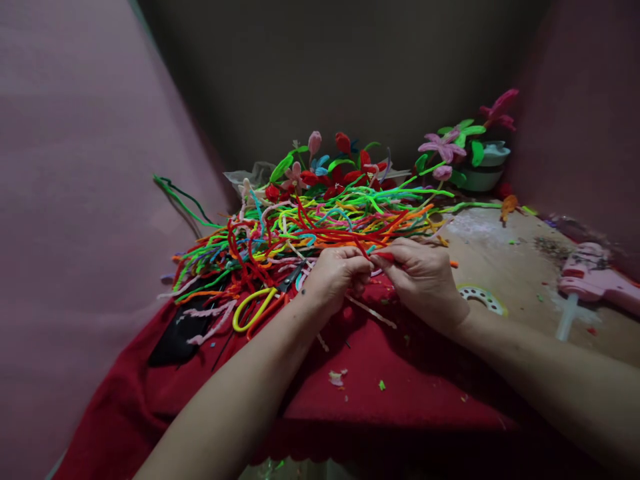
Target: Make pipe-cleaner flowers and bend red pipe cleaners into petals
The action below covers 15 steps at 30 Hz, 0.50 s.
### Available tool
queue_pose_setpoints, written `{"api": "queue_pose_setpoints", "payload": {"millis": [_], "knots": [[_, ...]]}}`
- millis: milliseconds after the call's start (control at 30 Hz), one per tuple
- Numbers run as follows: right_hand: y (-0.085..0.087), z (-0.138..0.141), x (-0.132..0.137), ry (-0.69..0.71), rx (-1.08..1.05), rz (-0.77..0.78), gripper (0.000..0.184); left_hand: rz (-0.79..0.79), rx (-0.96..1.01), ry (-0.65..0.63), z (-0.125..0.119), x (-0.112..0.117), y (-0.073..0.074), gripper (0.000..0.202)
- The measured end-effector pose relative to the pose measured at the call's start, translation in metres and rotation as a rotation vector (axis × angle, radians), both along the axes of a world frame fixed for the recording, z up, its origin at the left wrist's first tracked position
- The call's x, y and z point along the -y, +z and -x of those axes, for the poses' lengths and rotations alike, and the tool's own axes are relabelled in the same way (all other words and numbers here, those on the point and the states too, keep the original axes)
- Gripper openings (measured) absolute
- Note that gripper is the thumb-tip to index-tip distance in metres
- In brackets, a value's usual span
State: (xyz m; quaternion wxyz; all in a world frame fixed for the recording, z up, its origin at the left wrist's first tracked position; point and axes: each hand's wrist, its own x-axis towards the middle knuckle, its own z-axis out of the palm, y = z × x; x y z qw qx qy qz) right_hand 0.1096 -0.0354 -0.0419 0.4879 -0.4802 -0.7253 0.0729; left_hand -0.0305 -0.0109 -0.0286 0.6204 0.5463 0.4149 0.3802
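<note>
Above the red cloth (370,393), my left hand (341,275) and my right hand (420,277) meet fingertip to fingertip. Between them is a red pipe cleaner (383,256), pinched by both hands. Fingers hide part of it. Just beyond spreads a tangled heap of pipe cleaners (345,207) in many colours. Scissors (255,308) with one yellow and one orange handle loop lie beside my left wrist, their blades partly under the strands. A pale pipe cleaner (373,312) rests on the cloth below my hands.
Pipe-cleaner flowers (340,177) stand behind the heap, more in a green pot (483,175) at back right. A pink glue gun (595,277) lies on the right, near a white ring with holes (483,299). A black phone-like slab (180,337) sits left. Small scraps dot the cloth.
</note>
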Motion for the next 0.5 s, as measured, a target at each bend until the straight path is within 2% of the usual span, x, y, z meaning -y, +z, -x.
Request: {"api": "queue_pose_setpoints", "payload": {"millis": [67, 300, 400, 500], "knots": [[0.0013, 0.0001, 0.0004, -0.009, 0.031, -0.012, 0.022, 0.027, 0.038, -0.010, -0.0002, 0.0001, 0.0001, 0.005], [0.0057, 0.0028, -0.0005, -0.013, -0.177, 0.141, 0.032, -0.027, -0.028, 0.024, 0.0000, 0.0007, 0.0067, 0.016], [0.0050, 0.0002, -0.0043, 0.047, -0.422, 0.283, 0.036, -0.021, -0.042, 0.045, 0.0014, 0.0005, 0.0064, 0.016], [0.0037, -0.0025, -0.0082, 0.174, -0.710, 0.445, 0.040, 0.016, -0.025, 0.057, 0.0033, -0.0007, 0.0044, 0.016]]}}
